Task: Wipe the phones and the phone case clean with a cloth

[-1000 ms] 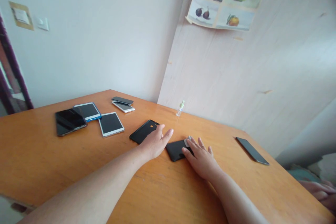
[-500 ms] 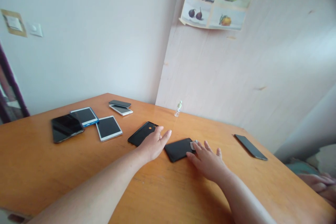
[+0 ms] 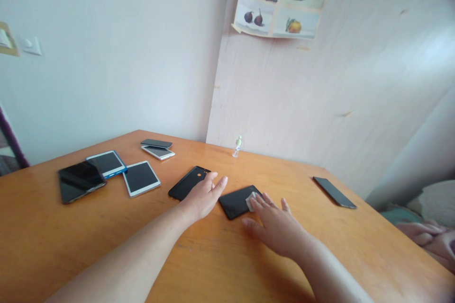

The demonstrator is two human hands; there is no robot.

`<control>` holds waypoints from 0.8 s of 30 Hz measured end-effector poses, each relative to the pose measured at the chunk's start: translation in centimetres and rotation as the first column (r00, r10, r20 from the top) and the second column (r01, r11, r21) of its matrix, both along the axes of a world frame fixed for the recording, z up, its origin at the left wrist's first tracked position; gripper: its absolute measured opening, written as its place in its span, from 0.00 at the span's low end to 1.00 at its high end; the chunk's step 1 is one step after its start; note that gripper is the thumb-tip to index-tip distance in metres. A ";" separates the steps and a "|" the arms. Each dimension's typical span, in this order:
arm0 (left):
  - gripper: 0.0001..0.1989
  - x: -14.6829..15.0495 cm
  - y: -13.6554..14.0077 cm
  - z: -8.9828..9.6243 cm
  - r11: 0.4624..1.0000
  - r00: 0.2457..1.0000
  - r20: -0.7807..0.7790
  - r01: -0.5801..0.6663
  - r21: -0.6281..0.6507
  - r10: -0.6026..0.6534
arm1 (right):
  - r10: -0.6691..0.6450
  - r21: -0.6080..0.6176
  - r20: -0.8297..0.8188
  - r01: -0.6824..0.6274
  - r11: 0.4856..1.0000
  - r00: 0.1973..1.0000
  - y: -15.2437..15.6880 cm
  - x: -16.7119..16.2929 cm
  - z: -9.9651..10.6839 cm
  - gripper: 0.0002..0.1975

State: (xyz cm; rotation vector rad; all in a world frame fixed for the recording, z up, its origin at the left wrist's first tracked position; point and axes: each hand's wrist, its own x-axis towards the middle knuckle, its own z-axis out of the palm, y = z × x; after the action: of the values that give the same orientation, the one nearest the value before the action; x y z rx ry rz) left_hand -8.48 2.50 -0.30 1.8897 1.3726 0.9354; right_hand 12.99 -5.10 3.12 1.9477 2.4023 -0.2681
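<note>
A black phone [image 3: 233,202] lies flat on the wooden table. My right hand [image 3: 275,220] presses a small white wipe [image 3: 250,201] onto its surface with the fingertips, thumb held apart. Just left of it is a black phone case [image 3: 185,183] with a round hole, its inside facing up. My left hand [image 3: 203,199] overlaps the near right part of the case, between the case and the phone, with thumb and fingers apart. Whether it touches either one I cannot tell.
On the left lie a dark tablet [image 3: 81,181], a blue-edged tablet [image 3: 110,163] and a white tablet [image 3: 141,178]. Behind them are two stacked phones [image 3: 157,147]. A small clear bottle [image 3: 237,147] stands near the wall. Another phone [image 3: 334,192] rests at the right edge. A person's hands show far right.
My right hand has slid the wipe leftward over the phone, away from its right end. My left hand stays by the case. The whole view has shifted slightly.
</note>
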 end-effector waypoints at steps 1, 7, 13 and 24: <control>0.41 0.0 0.0 0.0 1.000 1.000 -0.002 0.001 -0.002 -0.001 | -0.061 0.026 0.031 0.060 0.998 0.998 0.5 0.5 -0.2 0.35; 0.42 0.0 0.0 0.0 1.000 1.000 -0.002 0.003 -0.009 -0.003 | 0.039 0.001 -0.016 -0.039 0.999 0.999 -0.4 -0.4 -0.1 0.37; 0.40 0.0 -0.2 0.4 1.000 1.000 0.000 0.010 0.001 -0.010 | 0.313 -0.068 -0.169 -0.328 0.942 0.935 -2.6 -2.2 0.9 0.38; 0.39 0.1 -0.2 0.4 1.000 1.000 0.000 -0.010 0.000 0.010 | -0.010 0.069 -0.007 0.010 0.998 1.000 0.8 0.3 -0.8 0.34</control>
State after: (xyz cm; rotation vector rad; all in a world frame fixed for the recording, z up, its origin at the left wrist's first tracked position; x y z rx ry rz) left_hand -8.38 2.26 0.05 1.8845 1.3832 0.9410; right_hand 13.26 -4.31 2.30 1.9904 2.4388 -0.1953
